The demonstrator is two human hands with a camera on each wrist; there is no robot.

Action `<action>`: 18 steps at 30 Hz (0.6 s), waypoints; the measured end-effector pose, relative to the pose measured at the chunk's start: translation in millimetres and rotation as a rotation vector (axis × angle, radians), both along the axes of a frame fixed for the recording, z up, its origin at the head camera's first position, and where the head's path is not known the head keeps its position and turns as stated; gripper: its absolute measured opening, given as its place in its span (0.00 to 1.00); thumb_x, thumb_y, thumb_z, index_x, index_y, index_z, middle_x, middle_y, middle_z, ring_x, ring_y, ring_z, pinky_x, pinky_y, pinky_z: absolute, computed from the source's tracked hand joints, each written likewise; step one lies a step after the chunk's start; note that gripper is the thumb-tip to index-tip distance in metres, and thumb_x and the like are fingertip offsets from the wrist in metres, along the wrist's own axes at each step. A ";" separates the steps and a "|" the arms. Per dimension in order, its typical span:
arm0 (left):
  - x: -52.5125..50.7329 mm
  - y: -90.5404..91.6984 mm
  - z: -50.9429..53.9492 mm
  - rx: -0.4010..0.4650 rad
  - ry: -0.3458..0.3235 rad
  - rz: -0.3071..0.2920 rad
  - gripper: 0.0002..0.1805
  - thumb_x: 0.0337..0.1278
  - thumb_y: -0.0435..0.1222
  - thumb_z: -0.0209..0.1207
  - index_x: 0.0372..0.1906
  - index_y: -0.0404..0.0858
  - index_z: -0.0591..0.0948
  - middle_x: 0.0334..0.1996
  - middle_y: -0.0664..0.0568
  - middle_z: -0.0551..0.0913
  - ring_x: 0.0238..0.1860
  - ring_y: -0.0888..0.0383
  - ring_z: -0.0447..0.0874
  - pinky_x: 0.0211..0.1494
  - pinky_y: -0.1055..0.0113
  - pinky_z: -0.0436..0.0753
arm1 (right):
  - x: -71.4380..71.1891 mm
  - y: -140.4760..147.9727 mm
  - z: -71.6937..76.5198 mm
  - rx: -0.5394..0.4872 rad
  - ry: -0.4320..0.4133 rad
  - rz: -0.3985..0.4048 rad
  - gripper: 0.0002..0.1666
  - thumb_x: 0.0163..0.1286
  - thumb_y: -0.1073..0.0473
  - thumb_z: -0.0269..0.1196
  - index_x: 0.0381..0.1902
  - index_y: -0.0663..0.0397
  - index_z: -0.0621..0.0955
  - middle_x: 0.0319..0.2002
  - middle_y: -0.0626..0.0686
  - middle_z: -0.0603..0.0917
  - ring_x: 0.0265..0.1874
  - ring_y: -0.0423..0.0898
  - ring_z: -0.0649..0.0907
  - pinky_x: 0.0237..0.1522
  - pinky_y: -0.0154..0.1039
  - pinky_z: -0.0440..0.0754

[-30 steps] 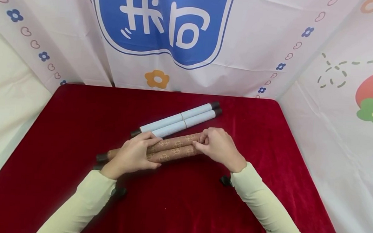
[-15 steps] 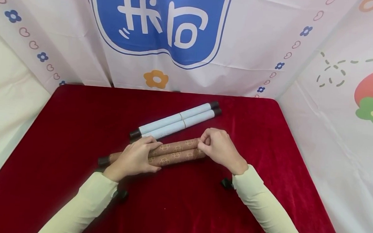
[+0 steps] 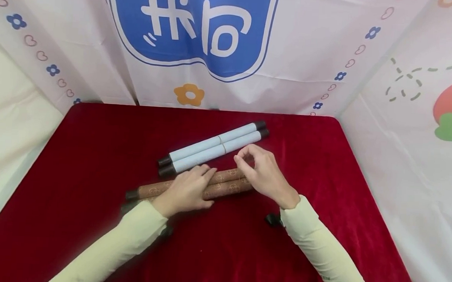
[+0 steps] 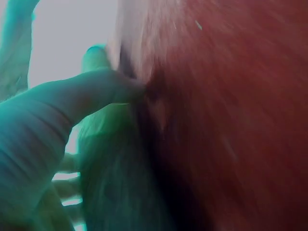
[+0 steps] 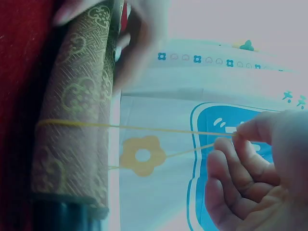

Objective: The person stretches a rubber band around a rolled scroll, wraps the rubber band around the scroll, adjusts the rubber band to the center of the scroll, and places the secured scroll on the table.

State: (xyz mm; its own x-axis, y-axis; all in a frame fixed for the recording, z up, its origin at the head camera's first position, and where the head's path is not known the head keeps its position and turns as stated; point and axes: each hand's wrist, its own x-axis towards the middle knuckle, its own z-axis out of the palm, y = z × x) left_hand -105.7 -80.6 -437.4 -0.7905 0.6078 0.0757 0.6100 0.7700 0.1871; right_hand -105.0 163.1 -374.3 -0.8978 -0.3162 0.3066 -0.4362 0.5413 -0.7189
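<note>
Two brown scrolls (image 3: 229,188) with a gold pattern and dark end knobs lie side by side, slanting up to the right. My left hand (image 3: 189,188) grips them across the middle, its thumb on the near side; the left wrist view is blurred but shows that thumb (image 4: 96,91) against a roll. Above their right end, my right hand (image 3: 264,173) pinches a thin yellow rubber band (image 5: 77,123) between thumb and forefinger. In the right wrist view the band loops round the scrolls near one end and stretches taut to those fingertips. The scrolls' right tip is hidden behind the right hand.
Just behind lies a pair of pale blue scrolls (image 3: 206,148) with dark ends, bound by a band at the middle. The red cloth-covered table (image 3: 212,251) is bordered by white printed curtains (image 3: 300,47) at the back and sides.
My left hand has slid right along the brown scrolls, uncovering more of their left end. The right hand has risen off the scrolls. The pale blue pair's left end now shows fully.
</note>
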 end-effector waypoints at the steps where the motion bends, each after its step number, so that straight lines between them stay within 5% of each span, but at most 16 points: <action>1: -2.8 10.1 -0.2 -0.002 -0.005 -0.011 0.54 0.39 0.54 0.81 0.72 0.33 0.75 0.60 0.44 0.82 0.56 0.46 0.85 0.46 0.52 0.89 | 0.8 -0.4 1.3 -0.005 -0.013 -0.007 0.03 0.77 0.61 0.64 0.40 0.53 0.82 0.33 0.48 0.84 0.34 0.43 0.82 0.41 0.38 0.82; 8: -27.1 58.5 -3.2 0.116 -0.141 0.023 0.44 0.41 0.51 0.83 0.64 0.44 0.76 0.53 0.51 0.81 0.48 0.52 0.84 0.36 0.51 0.86 | 8.1 -1.0 5.1 -0.113 -0.133 0.042 0.04 0.80 0.60 0.60 0.45 0.55 0.80 0.39 0.56 0.89 0.38 0.54 0.87 0.43 0.39 0.84; 14: -47.5 58.7 7.3 0.271 -0.248 0.074 0.39 0.39 0.46 0.82 0.63 0.45 0.81 0.51 0.53 0.86 0.49 0.54 0.85 0.47 0.50 0.86 | 16.7 7.6 6.3 -0.231 -0.196 0.161 0.08 0.83 0.62 0.57 0.44 0.63 0.77 0.25 0.54 0.82 0.25 0.54 0.83 0.32 0.36 0.81; 18: -61.2 49.6 23.6 0.405 -0.308 0.081 0.42 0.40 0.45 0.82 0.66 0.42 0.81 0.45 0.51 0.87 0.44 0.53 0.84 0.46 0.55 0.85 | 23.1 16.0 1.8 -0.226 -0.225 0.154 0.07 0.83 0.62 0.55 0.45 0.60 0.78 0.20 0.53 0.73 0.18 0.46 0.72 0.23 0.34 0.71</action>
State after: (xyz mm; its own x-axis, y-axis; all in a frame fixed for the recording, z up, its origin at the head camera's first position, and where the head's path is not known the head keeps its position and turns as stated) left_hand -166.9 -31.0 -413.8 -0.8564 0.5140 0.0492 0.4214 0.6407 0.6418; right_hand -81.9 179.0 -372.5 -0.8978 -0.4000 0.1844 -0.3175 0.2974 -0.9004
